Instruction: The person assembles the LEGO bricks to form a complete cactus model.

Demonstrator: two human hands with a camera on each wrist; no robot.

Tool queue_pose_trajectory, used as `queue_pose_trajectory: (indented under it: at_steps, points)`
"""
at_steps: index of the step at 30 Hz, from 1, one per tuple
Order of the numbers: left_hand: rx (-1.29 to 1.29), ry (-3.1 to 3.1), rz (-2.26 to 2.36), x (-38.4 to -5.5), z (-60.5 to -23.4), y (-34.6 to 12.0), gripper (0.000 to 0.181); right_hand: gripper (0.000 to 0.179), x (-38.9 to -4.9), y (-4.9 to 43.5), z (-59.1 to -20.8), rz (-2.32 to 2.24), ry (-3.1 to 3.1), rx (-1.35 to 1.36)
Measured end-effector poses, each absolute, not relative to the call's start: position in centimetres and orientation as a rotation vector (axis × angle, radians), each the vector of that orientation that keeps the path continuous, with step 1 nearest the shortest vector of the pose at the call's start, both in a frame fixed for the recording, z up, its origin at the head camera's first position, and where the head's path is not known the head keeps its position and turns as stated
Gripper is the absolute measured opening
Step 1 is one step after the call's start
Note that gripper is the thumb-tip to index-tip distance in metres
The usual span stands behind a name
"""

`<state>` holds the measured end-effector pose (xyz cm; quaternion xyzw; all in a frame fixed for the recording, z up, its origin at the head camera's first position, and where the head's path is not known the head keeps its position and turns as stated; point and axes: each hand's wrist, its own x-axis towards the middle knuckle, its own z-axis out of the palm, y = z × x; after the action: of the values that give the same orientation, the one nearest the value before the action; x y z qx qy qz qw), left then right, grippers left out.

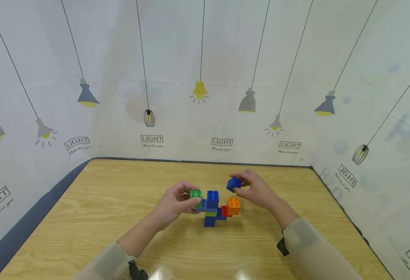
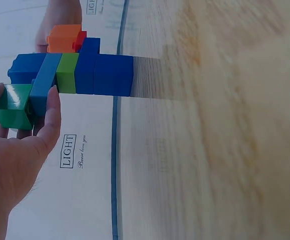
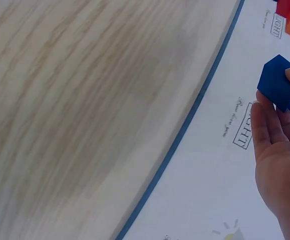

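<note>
A small structure of toy building blocks stands on the table, with a blue block (image 1: 210,221) at its base. On its left end sits a green block (image 1: 196,193), which my left hand (image 1: 172,203) grips between thumb and fingers; one fingertip touches the light blue block (image 2: 45,82) beside it. A blue block (image 1: 212,198) rises at the top middle, and lime (image 2: 67,73), red (image 1: 224,210) and orange (image 1: 233,206) blocks belong to the same structure. Above the orange one, my right hand (image 1: 256,189) pinches a loose blue block (image 3: 277,82), held tilted and apart from the structure.
The wooden table (image 1: 120,186) has a dark edge at the back. Behind it hangs a pale curtain (image 1: 176,50) printed with lamps and lettering. A dark wrist strap (image 1: 282,247) shows at the right sleeve (image 1: 313,245).
</note>
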<state>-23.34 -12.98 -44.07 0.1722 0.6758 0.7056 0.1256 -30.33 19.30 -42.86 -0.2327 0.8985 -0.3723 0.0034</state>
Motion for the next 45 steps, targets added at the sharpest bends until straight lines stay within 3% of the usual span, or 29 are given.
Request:
queue_pose_trajectory:
  at_steps: [9, 18, 26, 45]
  points:
    - [0.497, 1.968, 2.059, -23.2, -44.1, -13.0, 0.035, 0.055, -29.0, 18.1, -41.1, -1.231, 2.82, -0.899]
    - [0.488, 1.973, 2.065, -23.2, -44.1, -13.0, 0.036, 0.038, -27.9, 16.9, -39.6, -1.314, 2.774, -1.027]
    - [0.482, 1.986, 2.058, -23.2, -44.1, -13.0, 0.037, 0.038, -27.3, 15.9, -38.7, -1.395, 2.735, -1.161]
    - [0.492, 1.97, 2.071, -23.3, -44.1, -12.9, 0.036, 0.041, -25.7, 14.9, -37.9, -1.361, 2.685, -1.164]
